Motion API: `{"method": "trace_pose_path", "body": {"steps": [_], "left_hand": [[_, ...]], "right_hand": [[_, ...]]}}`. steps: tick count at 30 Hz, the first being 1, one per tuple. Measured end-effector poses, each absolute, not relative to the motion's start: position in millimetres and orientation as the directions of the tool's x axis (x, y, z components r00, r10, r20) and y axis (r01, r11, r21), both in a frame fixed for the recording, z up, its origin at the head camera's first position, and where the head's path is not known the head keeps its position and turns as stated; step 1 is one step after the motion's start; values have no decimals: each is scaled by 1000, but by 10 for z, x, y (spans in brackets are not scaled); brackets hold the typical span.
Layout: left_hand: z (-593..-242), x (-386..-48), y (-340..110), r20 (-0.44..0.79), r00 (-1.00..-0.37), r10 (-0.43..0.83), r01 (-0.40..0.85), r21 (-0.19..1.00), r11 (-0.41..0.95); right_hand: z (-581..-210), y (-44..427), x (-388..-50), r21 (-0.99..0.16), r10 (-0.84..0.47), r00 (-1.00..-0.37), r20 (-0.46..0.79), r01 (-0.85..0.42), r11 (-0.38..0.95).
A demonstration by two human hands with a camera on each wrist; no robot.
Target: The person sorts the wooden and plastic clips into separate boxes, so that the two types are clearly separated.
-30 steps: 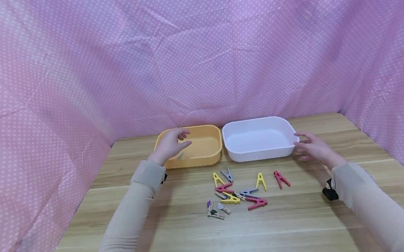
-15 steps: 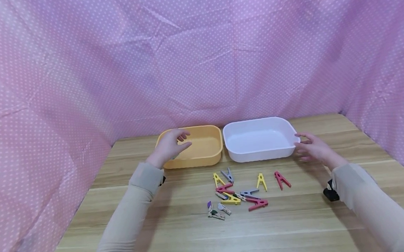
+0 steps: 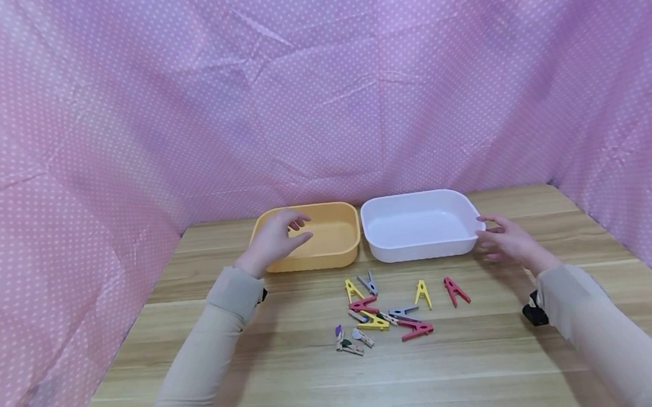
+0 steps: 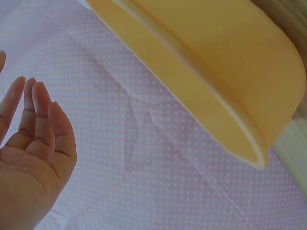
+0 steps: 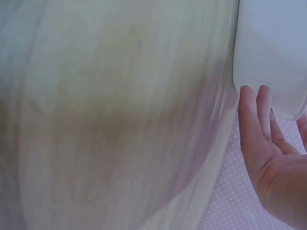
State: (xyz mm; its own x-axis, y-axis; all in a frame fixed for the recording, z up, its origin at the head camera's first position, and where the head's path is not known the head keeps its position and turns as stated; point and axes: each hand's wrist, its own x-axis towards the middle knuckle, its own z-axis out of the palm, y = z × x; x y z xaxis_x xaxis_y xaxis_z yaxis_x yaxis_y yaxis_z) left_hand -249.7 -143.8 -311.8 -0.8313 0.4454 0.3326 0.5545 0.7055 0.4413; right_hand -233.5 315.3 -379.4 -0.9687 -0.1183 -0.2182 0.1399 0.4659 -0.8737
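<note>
My left hand (image 3: 276, 236) hovers over the left part of the yellow tray (image 3: 335, 260), fingers loosely bent with nothing between them. In the left wrist view the same hand (image 4: 36, 158) is apart from the yellow tray (image 4: 230, 62). At the right end of the white tray (image 3: 424, 251), my right hand (image 3: 510, 242) has its fingertips at the outer wall. The right wrist view shows that hand (image 5: 271, 153) with extended fingers by the white tray (image 5: 273, 52); whether they touch it I cannot tell.
Several clothespins lie on the wooden table (image 3: 292, 380) in front of the trays, among them a red one (image 3: 456, 291), a yellow one (image 3: 422, 293) and a small wooden one (image 3: 362, 337). A pink dotted cloth (image 3: 320, 104) hangs behind the trays.
The left hand has shifted slightly over the yellow tray, and the small greyish thing seen below it earlier is out of sight. The right hand has stayed at the white tray's end.
</note>
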Motion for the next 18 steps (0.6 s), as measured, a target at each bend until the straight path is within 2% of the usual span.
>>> {"method": "trace_pose_path", "body": {"steps": [18], "left_hand": [[-3124, -2385, -1378, 336, -819, 464, 572, 423, 703]], "right_hand": [[-3809, 3175, -2361, -862, -124, -965, -229, 142, 486]]}}
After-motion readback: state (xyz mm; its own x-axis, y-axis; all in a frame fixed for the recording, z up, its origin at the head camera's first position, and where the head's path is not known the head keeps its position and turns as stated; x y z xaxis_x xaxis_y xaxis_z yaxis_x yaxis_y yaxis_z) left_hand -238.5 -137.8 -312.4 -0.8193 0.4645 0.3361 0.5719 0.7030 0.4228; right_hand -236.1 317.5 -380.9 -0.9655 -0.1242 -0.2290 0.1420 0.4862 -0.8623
